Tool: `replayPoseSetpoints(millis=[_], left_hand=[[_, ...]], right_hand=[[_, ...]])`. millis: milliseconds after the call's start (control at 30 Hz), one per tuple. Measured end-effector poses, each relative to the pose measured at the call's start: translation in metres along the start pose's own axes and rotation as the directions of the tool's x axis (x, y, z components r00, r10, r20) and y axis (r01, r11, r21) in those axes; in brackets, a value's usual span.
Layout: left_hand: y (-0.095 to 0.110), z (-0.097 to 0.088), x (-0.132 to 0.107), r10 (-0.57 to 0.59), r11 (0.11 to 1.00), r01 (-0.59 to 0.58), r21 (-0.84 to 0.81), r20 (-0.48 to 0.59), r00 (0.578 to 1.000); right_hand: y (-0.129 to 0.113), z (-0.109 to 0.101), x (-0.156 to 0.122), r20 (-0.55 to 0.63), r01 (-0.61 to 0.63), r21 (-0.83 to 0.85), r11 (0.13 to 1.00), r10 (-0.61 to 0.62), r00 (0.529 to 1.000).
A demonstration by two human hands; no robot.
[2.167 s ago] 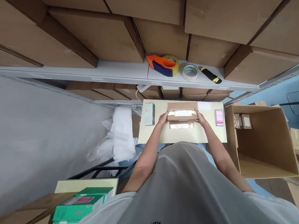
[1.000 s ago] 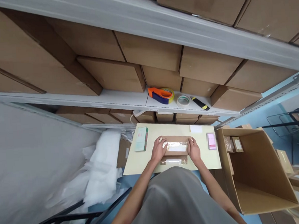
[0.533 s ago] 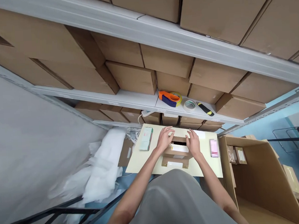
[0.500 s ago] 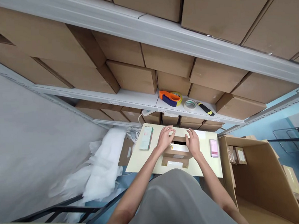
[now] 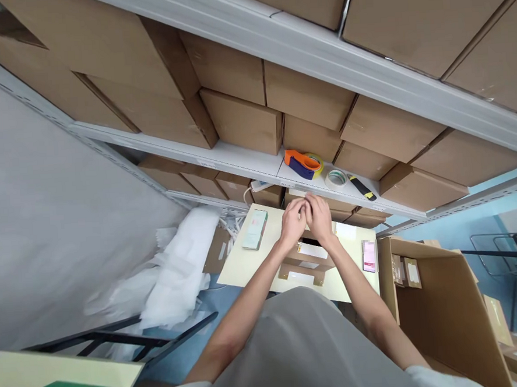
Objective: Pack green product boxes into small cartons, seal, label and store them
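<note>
My left hand [image 5: 293, 221] and my right hand [image 5: 318, 218] meet above the far side of a small brown cardboard box [image 5: 294, 254]. Both have their fingers curled in, fingertips touching or nearly so; whatever may be between them is hidden. A dark opening shows in the box top, partly behind my right wrist, beside a white label [image 5: 312, 250]. Just nearer to me is another brown cardboard piece [image 5: 319, 276] with a white label; I cannot tell if it is a separate box. All this rests on a pale yellow table [image 5: 239, 267].
A light green box [image 5: 255, 230] lies left, a phone [image 5: 368, 255] right. On the shelf ahead are an orange tape dispenser [image 5: 300, 164], a tape roll [image 5: 336, 179] and a utility knife [image 5: 362, 187]. A large open carton [image 5: 445, 316] stands right; white wrapping [image 5: 175, 268] is heaped left.
My hands have come together from either side of the box and moved slightly away from me, fingers now curled against each other. The view has shifted slightly, showing more of a green package at lower left.
</note>
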State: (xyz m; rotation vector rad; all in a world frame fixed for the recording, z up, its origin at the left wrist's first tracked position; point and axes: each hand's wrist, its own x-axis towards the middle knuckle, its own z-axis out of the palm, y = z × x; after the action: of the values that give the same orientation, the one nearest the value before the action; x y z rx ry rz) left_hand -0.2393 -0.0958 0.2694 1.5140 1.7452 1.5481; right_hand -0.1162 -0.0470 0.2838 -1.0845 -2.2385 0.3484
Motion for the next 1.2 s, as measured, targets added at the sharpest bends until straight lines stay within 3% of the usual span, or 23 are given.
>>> replayPoseSetpoints(millis=[133, 233, 333, 567, 633, 733, 867, 1000, 1200], left_hand=[[0.019, -0.008, 0.039, -0.009, 1.000, 0.007, -0.018, -0.113, 0.994], [0.030, -0.019, 0.048, 0.024, 0.998, -0.030, -0.049, -0.119, 0.993], [0.032, -0.026, 0.034, -0.014, 0.995, -0.001, -0.098, -0.152, 0.988], [0.016, -0.030, -0.011, -0.140, 0.972, 0.108, -0.206, -0.149, 0.979], [0.010, -0.031, -0.023, -0.168, 0.961, 0.132, -0.242, -0.132, 0.977], [0.003, -0.030, -0.046, -0.239, 0.928, 0.189, -0.321, -0.125, 0.963], [0.003, -0.028, -0.087, -0.308, 0.880, 0.251, -0.403, -0.082, 0.948], [0.008, -0.028, -0.126, -0.318, 0.863, 0.306, -0.402, 0.038, 0.947], [0.015, -0.033, -0.151, -0.292, 0.893, 0.359, -0.270, 0.258, 0.921]], right_hand=[[-0.010, -0.001, 0.085, 0.111, -0.022, -0.138, 0.990, 0.038, 0.993], [-0.014, 0.002, 0.128, 0.220, -0.124, -0.327, 0.937, 0.203, 0.954], [-0.015, 0.008, 0.148, 0.266, -0.166, -0.450, 0.877, 0.309, 0.913], [0.002, 0.005, 0.156, 0.338, -0.129, -0.377, 0.917, 0.266, 0.903], [0.006, 0.003, 0.135, 0.276, -0.142, -0.250, 0.958, 0.211, 0.938], [0.003, -0.001, 0.068, 0.134, -0.163, 0.111, 0.980, 0.148, 0.980], [-0.017, -0.006, -0.047, 0.151, -0.290, 0.509, 0.811, 0.247, 0.957], [-0.038, -0.009, -0.124, 0.204, -0.455, 0.614, 0.645, 0.427, 0.881], [-0.033, -0.013, -0.159, 0.283, -0.565, 0.618, 0.547, 0.516, 0.809]])
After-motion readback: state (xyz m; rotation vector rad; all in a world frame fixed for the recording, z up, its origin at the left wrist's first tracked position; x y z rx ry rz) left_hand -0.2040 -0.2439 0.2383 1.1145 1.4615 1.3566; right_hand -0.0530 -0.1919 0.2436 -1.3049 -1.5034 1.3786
